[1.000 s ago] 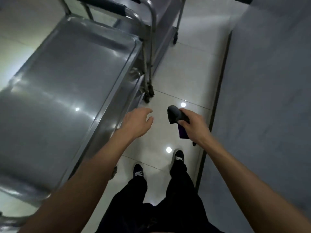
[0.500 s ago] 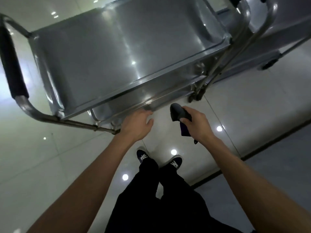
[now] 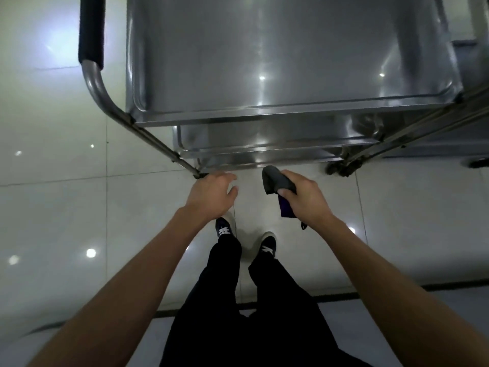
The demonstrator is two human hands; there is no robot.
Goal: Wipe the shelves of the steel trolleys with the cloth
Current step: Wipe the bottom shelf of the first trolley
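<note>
A steel trolley stands straight in front of me, its shiny top shelf filling the upper view and two lower shelves showing beneath its near edge. My right hand grips a bunched dark grey and purple cloth just in front of the lowest shelf's edge. My left hand hovers beside it with loosely curled fingers, holding nothing, close to the foot of the trolley's left frame tube.
The trolley's push handle with black foam grip curves down on the left. A second steel trolley stands close on the right, castors near my right hand. Glossy tiled floor surrounds; my feet stand below the hands.
My view has swung round so the trolley now sits square in front of me instead of off to the left. Both hands keep the same pose, the right still holding the cloth.
</note>
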